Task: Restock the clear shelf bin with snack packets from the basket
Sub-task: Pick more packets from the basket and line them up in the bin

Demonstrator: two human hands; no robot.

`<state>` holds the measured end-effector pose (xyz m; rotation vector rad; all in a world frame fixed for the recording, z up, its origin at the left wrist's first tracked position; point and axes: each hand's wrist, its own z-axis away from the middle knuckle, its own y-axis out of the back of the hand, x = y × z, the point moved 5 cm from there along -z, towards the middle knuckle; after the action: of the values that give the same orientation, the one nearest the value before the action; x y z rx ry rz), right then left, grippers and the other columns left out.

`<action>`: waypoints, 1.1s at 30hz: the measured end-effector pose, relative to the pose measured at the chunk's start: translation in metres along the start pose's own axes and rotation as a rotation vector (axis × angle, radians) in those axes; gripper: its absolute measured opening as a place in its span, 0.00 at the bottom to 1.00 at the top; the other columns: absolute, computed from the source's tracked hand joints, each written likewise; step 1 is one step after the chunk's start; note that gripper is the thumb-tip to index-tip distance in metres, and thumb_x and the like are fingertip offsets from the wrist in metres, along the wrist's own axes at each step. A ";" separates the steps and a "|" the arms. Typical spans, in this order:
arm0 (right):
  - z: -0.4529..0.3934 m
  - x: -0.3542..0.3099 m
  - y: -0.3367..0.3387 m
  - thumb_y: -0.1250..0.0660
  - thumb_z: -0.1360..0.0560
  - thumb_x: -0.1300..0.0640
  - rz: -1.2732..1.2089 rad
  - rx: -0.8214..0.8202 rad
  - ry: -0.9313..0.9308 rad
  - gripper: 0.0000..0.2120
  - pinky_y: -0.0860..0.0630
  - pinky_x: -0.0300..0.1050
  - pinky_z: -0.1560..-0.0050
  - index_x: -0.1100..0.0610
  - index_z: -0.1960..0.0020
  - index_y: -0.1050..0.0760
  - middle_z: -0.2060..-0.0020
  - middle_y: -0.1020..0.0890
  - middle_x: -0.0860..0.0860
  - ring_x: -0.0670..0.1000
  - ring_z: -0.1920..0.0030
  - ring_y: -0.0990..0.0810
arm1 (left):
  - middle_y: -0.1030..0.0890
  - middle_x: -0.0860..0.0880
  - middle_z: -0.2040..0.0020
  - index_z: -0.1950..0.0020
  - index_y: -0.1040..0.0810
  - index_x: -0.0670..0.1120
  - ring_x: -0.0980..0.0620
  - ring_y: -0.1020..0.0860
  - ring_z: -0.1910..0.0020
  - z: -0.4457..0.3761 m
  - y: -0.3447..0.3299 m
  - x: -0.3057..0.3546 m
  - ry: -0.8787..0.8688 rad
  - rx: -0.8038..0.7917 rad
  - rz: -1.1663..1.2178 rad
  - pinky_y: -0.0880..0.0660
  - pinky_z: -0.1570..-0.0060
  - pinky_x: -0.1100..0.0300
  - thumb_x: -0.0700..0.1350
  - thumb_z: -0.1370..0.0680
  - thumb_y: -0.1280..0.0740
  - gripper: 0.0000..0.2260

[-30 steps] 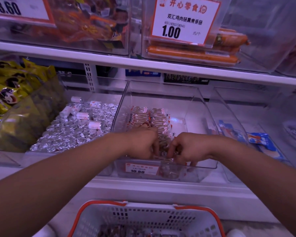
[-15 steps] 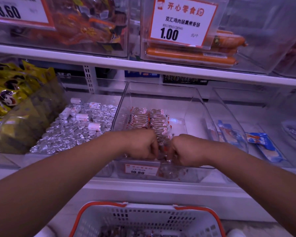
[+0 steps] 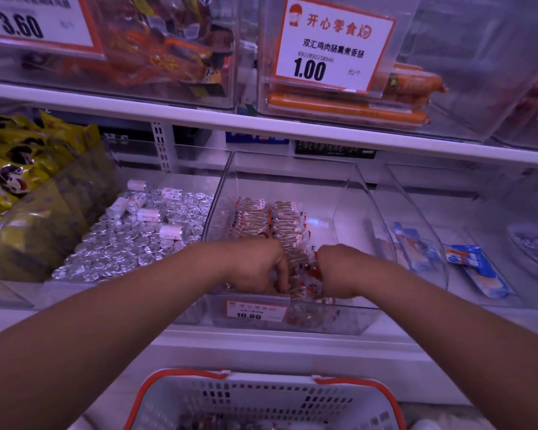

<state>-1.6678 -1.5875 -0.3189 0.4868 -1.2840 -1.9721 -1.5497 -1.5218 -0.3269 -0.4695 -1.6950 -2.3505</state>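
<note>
Between the two wrists, at the front of the clear plastic shelf bin [image 3: 348, 193], the left hand [image 3: 255, 265] and right hand [image 3: 339, 271] curl their fingers down onto small clear snack packets with red-and-white ends [image 3: 274, 221], each seemingly pinching some, though the fingertips are hidden. Two neat rows of packets fill the bin's left half; the right half is bare. More packets lie in the white perforated basket with an orange rim [image 3: 261, 401] below. These packets look light, crinkly and slippery; several are best squeezed by their flat sides together.
</note>
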 end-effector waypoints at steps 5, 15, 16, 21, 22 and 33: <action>-0.004 -0.001 -0.009 0.33 0.24 0.55 -0.140 -0.026 -0.001 0.12 0.31 0.39 0.63 0.60 0.44 0.24 0.52 0.20 0.58 0.54 0.57 0.24 | 0.18 0.55 0.54 0.49 0.16 0.51 0.55 0.22 0.51 0.003 0.000 0.001 0.005 0.020 -0.004 0.26 0.49 0.63 0.44 0.27 0.27 0.07; 0.002 0.002 -0.011 0.33 0.27 0.56 -0.110 0.168 0.016 0.04 0.33 0.41 0.59 0.54 0.53 0.27 0.52 0.18 0.57 0.57 0.55 0.21 | 0.16 0.52 0.46 0.47 0.15 0.50 0.52 0.20 0.46 0.004 -0.001 0.002 0.036 0.025 0.024 0.24 0.42 0.57 0.43 0.25 0.28 0.08; 0.004 0.004 -0.008 0.33 0.27 0.57 -0.080 0.221 0.006 0.07 0.33 0.42 0.59 0.56 0.50 0.24 0.51 0.18 0.57 0.58 0.53 0.20 | 0.16 0.52 0.46 0.47 0.15 0.50 0.52 0.20 0.45 0.004 -0.001 0.002 0.031 0.034 0.005 0.24 0.41 0.57 0.43 0.25 0.28 0.09; 0.015 0.015 0.013 0.37 0.28 0.63 0.071 0.374 -0.020 0.14 0.32 0.43 0.58 0.55 0.44 0.22 0.50 0.20 0.59 0.60 0.48 0.19 | 0.16 0.53 0.44 0.44 0.15 0.51 0.52 0.21 0.42 0.002 -0.002 0.001 -0.019 0.028 -0.050 0.29 0.35 0.55 0.47 0.24 0.30 0.10; 0.017 0.018 0.019 0.37 0.28 0.63 0.081 0.410 -0.021 0.13 0.32 0.44 0.59 0.56 0.46 0.22 0.50 0.19 0.59 0.60 0.49 0.19 | 0.15 0.53 0.45 0.44 0.15 0.50 0.52 0.20 0.43 0.002 -0.002 0.001 -0.035 0.026 -0.029 0.28 0.36 0.55 0.47 0.23 0.30 0.09; -0.007 -0.007 -0.005 0.34 0.28 0.62 -0.129 0.314 0.277 0.07 0.33 0.42 0.61 0.54 0.52 0.21 0.55 0.17 0.58 0.60 0.53 0.20 | 0.14 0.51 0.54 0.50 0.14 0.48 0.52 0.18 0.53 0.003 -0.001 0.001 -0.030 0.048 0.060 0.22 0.49 0.55 0.43 0.25 0.28 0.06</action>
<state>-1.6607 -1.5858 -0.3271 0.9816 -1.4136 -1.7333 -1.5505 -1.5183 -0.3264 -0.5416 -1.7214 -2.2672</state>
